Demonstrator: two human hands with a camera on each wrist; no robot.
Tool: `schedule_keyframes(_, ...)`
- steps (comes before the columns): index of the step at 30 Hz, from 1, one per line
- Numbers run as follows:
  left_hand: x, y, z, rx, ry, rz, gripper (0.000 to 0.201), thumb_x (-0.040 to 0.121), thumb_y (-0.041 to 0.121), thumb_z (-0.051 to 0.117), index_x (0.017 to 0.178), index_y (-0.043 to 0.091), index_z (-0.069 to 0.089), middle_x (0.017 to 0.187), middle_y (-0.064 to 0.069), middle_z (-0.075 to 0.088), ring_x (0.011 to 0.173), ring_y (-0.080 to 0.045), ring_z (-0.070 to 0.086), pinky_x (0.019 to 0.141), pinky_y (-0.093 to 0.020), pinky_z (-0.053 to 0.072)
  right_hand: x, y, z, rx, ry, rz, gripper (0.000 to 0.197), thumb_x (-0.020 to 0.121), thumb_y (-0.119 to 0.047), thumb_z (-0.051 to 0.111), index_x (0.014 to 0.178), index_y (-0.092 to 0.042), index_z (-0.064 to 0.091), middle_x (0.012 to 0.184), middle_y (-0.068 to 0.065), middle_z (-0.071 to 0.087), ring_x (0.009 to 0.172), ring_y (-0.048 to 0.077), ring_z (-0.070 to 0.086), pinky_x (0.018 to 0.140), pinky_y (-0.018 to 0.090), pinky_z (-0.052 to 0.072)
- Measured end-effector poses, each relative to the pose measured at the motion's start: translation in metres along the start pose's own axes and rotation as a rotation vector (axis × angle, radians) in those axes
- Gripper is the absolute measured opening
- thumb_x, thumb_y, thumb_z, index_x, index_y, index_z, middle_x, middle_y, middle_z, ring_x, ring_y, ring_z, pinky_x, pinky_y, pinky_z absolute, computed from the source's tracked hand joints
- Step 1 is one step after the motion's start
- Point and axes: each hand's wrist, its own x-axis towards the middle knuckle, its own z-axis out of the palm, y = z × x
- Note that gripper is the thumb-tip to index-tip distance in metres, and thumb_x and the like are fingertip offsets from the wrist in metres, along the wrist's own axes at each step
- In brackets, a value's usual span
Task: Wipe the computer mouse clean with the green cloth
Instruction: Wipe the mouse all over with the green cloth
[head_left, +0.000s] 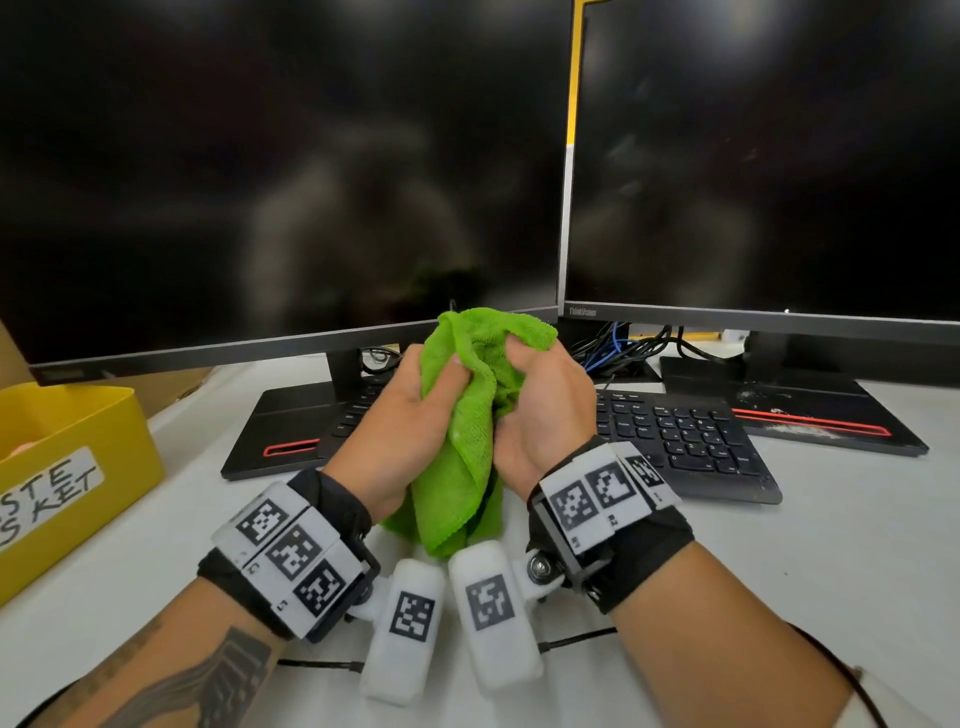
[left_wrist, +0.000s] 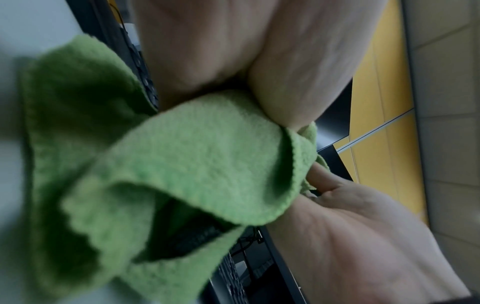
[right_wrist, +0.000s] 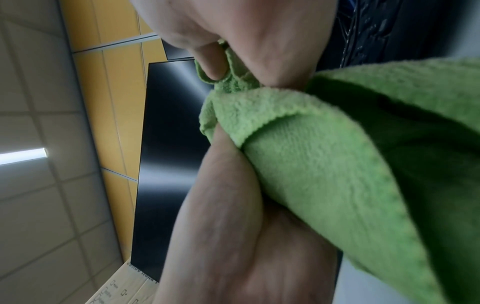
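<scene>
The green cloth (head_left: 462, 457) is bunched up between both hands, held above the white desk in front of the keyboard. My left hand (head_left: 410, 410) grips its left side, thumb pressed into the folds. My right hand (head_left: 540, 405) grips the right side with fingers curled over the top edge. The cloth's lower end hangs down between the wrists. Both wrist views show close, blurred folds of the green cloth (left_wrist: 207, 156) (right_wrist: 324, 164) squeezed between palms and fingers. The computer mouse shows in no view; whether it sits inside the cloth I cannot tell.
A black keyboard (head_left: 685, 436) lies behind the hands. Two dark monitors (head_left: 291, 171) (head_left: 769, 156) stand on flat bases at the back, with tangled cables (head_left: 618, 348) between them. A yellow waste basket (head_left: 78, 457) stands at the left edge.
</scene>
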Motion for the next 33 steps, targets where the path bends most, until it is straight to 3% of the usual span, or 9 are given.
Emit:
schedule_keyframes(5,0.005,-0.001,-0.013,0.173,0.054,0.089,0.039,0.111,0.048,0.038,0.126,0.031,0.07,0.117,0.002,0.079,0.114,-0.02,0.073,0.108,-0.048,0.053,-0.005,-0.007,0.005,0.118,-0.088,0.141,0.044,0.104,-0.019,0.047,0.129,0.013,0.062,0.134,0.03,0.065,0.126,0.045,0.063,0.114,0.056,0.047)
schedule_keyframes(10,0.006,0.0,-0.017,0.227,0.228,0.116,0.053,0.112,0.038,0.042,0.083,0.0,0.064,0.072,-0.007,0.064,0.07,-0.021,0.058,0.072,-0.037,0.045,-0.009,-0.02,0.003,0.17,-0.179,0.16,0.06,0.094,-0.021,0.036,0.137,0.017,0.051,0.14,0.038,0.057,0.129,0.053,0.057,0.115,0.062,0.042)
schedule_keyframes(13,0.006,0.005,-0.018,0.11,0.324,0.078,0.046,0.111,0.034,0.046,0.076,0.01,0.06,0.068,-0.01,0.051,0.066,-0.019,0.049,0.068,-0.036,0.038,-0.004,-0.02,-0.005,0.07,-0.148,0.179,0.058,0.092,-0.018,0.035,0.136,0.013,0.056,0.135,0.036,0.061,0.122,0.052,0.063,0.11,0.06,0.048)
schedule_keyframes(17,0.005,0.011,-0.024,0.112,0.381,0.124,0.045,0.109,0.033,0.049,0.074,0.005,0.057,0.071,-0.011,0.049,0.062,-0.016,0.045,0.065,-0.031,0.04,-0.002,-0.018,-0.006,-0.098,-0.14,0.181,0.038,0.098,-0.006,0.046,0.127,0.009,0.065,0.123,0.033,0.066,0.111,0.045,0.066,0.107,0.058,0.049)
schedule_keyframes(20,0.004,0.015,-0.025,0.1,0.402,0.111,0.046,0.092,0.047,0.058,0.056,0.019,0.051,0.06,0.001,0.049,0.067,-0.023,0.043,0.069,-0.043,0.039,-0.003,-0.013,-0.004,-0.174,-0.177,0.164,0.044,0.081,-0.003,0.062,0.124,0.006,0.068,0.121,0.031,0.066,0.106,0.04,0.064,0.104,0.059,0.048)
schedule_keyframes(24,0.008,0.006,-0.026,0.14,0.392,0.143,0.059,0.078,0.061,0.064,0.074,0.002,0.062,0.07,-0.021,0.056,0.069,-0.025,0.052,0.075,-0.055,0.053,-0.005,-0.012,-0.007,-0.279,-0.308,0.166,0.046,0.082,-0.004,0.065,0.127,-0.001,0.068,0.127,0.035,0.064,0.109,0.039,0.06,0.107,0.062,0.046)
schedule_keyframes(27,0.01,-0.001,-0.031,0.216,0.393,0.201,0.075,0.084,0.071,0.063,0.087,-0.003,0.071,0.085,-0.034,0.067,0.071,-0.039,0.063,0.089,-0.061,0.058,-0.009,-0.013,-0.009,-0.418,-0.363,0.142,0.031,0.091,-0.002,0.069,0.122,-0.006,0.07,0.107,0.021,0.074,0.099,0.034,0.069,0.098,0.055,0.055)
schedule_keyframes(30,0.009,-0.001,-0.033,0.259,0.412,0.226,0.08,0.088,0.073,0.055,0.087,-0.006,0.07,0.084,-0.037,0.065,0.067,-0.031,0.056,0.08,-0.062,0.057,-0.012,-0.013,-0.006,-0.535,-0.341,0.085,0.017,0.094,-0.006,0.07,0.11,-0.002,0.072,0.1,0.018,0.074,0.088,0.03,0.073,0.079,0.043,0.061)
schedule_keyframes(33,0.009,-0.002,-0.03,0.235,0.391,0.23,0.075,0.092,0.067,0.049,0.083,-0.005,0.068,0.081,-0.033,0.067,0.069,-0.042,0.059,0.074,-0.058,0.058,-0.008,-0.016,-0.004,-0.599,-0.265,0.036,0.014,0.093,-0.008,0.072,0.103,0.001,0.077,0.102,0.026,0.077,0.094,0.043,0.076,0.085,0.054,0.061)
